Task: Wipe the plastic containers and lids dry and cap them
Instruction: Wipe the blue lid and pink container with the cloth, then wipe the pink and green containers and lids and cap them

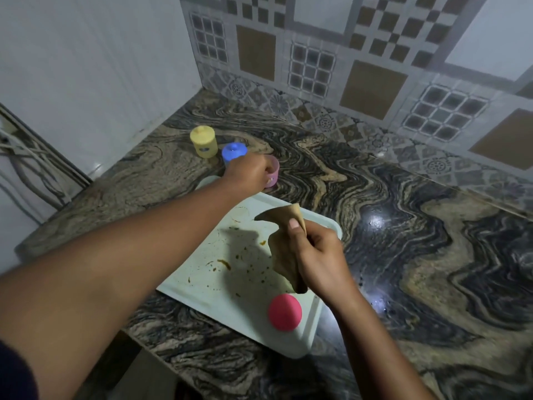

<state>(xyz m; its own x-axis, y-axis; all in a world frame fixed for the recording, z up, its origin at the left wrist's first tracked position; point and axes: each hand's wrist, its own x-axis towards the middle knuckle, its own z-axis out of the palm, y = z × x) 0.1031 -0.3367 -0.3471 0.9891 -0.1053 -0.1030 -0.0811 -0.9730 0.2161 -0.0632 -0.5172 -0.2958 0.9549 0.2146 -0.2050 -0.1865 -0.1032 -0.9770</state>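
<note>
My left hand (250, 172) reaches far over the counter and grips the rim of an open pink container (273, 171) standing just beyond the tray. Behind it stand a capped yellow container (203, 141) and a capped blue container (234, 152), the blue one partly hidden by my hand. My right hand (318, 256) holds a crumpled brown cloth (284, 249) above the white tray (230, 307). A pink lid (285, 312) lies on the near right corner of the tray.
The tray is stained with brown smears and crumbs. It lies on a dark marbled stone counter (403, 241) set in a tiled corner. Cables hang at the far left beside the counter's left edge.
</note>
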